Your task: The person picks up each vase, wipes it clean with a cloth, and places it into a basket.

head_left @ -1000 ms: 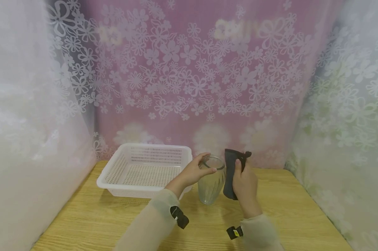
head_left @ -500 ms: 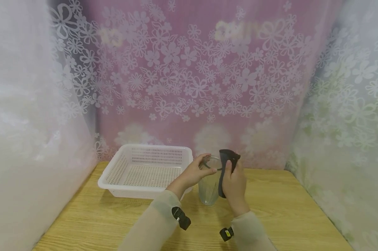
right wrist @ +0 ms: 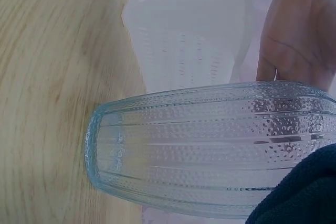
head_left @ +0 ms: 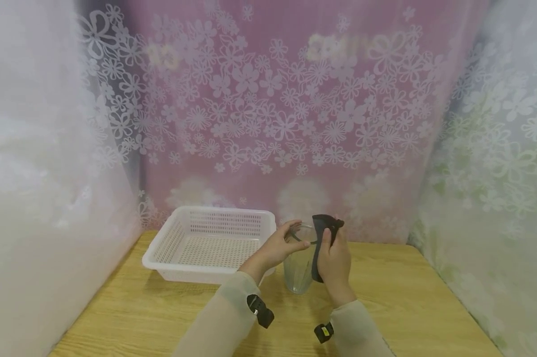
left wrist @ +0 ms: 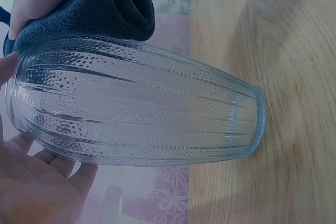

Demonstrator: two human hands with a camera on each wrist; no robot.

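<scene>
A clear glass vase (head_left: pixel 297 272) with ribbed, dimpled sides stands upright on the wooden table. My left hand (head_left: pixel 274 250) grips it around the neck, thumb on the near side just under the rim. In the left wrist view, the fingers of that hand curve behind the vase's upper part. On the other side, my right hand (head_left: pixel 335 263) holds a folded dark cloth (left wrist: pixel 100 11), thumb laid over it. The cloth lies against the vase's right side near the top, as the right wrist view also shows. The right fingers are mostly hidden behind the cloth.
To the left of the vase sits a white perforated plastic basket (head_left: pixel 161 265), its rim partly behind my left forearm. The wooden table (head_left: pixel 406 297) reaches back to a pink flowered curtain (head_left: pixel 259 114), with pale curtains on both sides.
My right hand has moved left with the dark cloth, from beside the vase to up against its side. Over the last half second the hands have barely shifted; the left keeps its grip.
</scene>
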